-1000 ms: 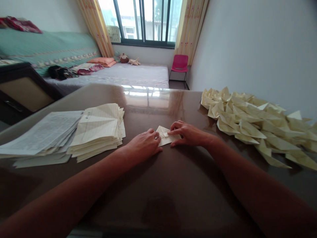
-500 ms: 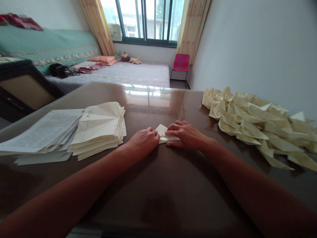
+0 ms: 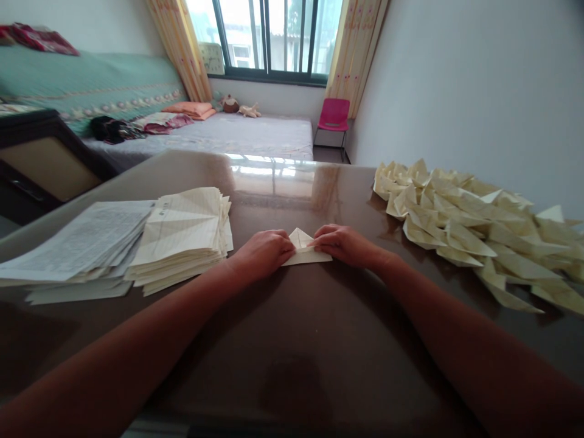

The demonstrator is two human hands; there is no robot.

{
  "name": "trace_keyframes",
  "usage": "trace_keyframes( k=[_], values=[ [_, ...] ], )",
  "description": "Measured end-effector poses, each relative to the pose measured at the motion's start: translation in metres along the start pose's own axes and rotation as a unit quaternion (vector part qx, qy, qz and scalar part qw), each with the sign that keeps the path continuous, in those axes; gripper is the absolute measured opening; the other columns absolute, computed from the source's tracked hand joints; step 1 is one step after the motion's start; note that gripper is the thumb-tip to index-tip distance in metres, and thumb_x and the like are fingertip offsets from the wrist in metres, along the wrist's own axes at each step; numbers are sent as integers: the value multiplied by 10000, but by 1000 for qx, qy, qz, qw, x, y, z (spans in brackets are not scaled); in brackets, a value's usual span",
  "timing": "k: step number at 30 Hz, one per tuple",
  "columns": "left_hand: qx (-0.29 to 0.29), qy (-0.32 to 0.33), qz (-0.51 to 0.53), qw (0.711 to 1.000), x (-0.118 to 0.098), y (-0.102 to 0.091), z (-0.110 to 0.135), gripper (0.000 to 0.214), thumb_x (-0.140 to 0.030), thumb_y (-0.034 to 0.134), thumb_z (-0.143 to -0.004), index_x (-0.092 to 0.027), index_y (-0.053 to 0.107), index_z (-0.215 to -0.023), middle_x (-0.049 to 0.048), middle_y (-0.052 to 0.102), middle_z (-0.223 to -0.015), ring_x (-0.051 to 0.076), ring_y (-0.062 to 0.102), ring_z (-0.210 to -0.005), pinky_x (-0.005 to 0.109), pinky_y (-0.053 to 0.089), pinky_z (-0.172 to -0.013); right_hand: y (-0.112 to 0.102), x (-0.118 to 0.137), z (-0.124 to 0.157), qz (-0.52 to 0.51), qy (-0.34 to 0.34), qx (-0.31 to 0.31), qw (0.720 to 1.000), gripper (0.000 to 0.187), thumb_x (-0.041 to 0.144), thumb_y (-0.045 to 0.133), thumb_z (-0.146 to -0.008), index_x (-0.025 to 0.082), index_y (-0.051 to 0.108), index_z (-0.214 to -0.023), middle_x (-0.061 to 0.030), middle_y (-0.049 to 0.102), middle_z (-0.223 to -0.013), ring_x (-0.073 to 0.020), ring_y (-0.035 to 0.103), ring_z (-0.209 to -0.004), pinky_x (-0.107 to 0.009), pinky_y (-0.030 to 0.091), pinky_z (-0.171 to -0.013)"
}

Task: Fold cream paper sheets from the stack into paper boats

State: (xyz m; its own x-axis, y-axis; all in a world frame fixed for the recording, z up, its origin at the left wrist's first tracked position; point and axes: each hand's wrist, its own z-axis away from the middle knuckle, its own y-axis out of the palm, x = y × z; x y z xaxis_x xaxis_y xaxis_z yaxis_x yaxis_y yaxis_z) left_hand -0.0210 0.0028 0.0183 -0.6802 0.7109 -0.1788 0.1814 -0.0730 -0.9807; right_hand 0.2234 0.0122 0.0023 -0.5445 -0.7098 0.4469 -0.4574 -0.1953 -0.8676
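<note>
On the brown table point(image 3: 314, 340) in front of me lies a small cream sheet of paper point(image 3: 298, 240), folded to a peak at the top with a flat strip along its lower edge. My left hand point(image 3: 268, 250) is closed on the paper's left side, thumb and fingers together. Its right side is pinched by my right hand point(image 3: 342, 244), with the fingers curled at the fold. The fingertips partly cover both side edges.
To the left stand a stack of cream lined paper point(image 3: 182, 225) and a pile of printed sheets point(image 3: 86, 237). Many folded paper shapes point(image 3: 456, 213) heap up at the right, near the wall. Beyond the table are a bed point(image 3: 255, 137) and a pink chair point(image 3: 334, 114).
My right hand has drawn back slightly to the right, its fingers now curled at the paper's edge. More of the folded paper shows between my hands, including its lower strip.
</note>
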Motion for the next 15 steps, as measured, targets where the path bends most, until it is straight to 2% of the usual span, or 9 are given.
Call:
trace_keyframes(
  k=[4,8,15],
  values=[
    [-18,-53,57,997,9,2,-3,300,-317,441,-903,-233,722,-965,19,710,-931,152,642,-807,234,444,-727,6,-1,-3,-60,84,-31,994,253,334,538,-902,193,741,-957,-46,694,-937,-145,623,-807,-250,462,-768],
    [-23,-96,72,993,11,5,-7,304,-337,437,-891,-234,711,-973,16,730,-942,169,656,-842,235,451,-726,11,3,-6,-61,151,-64,985,213,301,570,-870,198,733,-959,-29,717,-886,-148,613,-761,-253,457,-731],
    [-22,-124,18,992,7,9,-7,246,-306,437,-891,-247,634,-1027,15,710,-958,209,653,-896,277,462,-743,16,7,-9,-2,178,-97,979,141,238,570,-850,198,704,-867,-13,683,-818,-127,567,-689,-231,415,-669]
  ],
)
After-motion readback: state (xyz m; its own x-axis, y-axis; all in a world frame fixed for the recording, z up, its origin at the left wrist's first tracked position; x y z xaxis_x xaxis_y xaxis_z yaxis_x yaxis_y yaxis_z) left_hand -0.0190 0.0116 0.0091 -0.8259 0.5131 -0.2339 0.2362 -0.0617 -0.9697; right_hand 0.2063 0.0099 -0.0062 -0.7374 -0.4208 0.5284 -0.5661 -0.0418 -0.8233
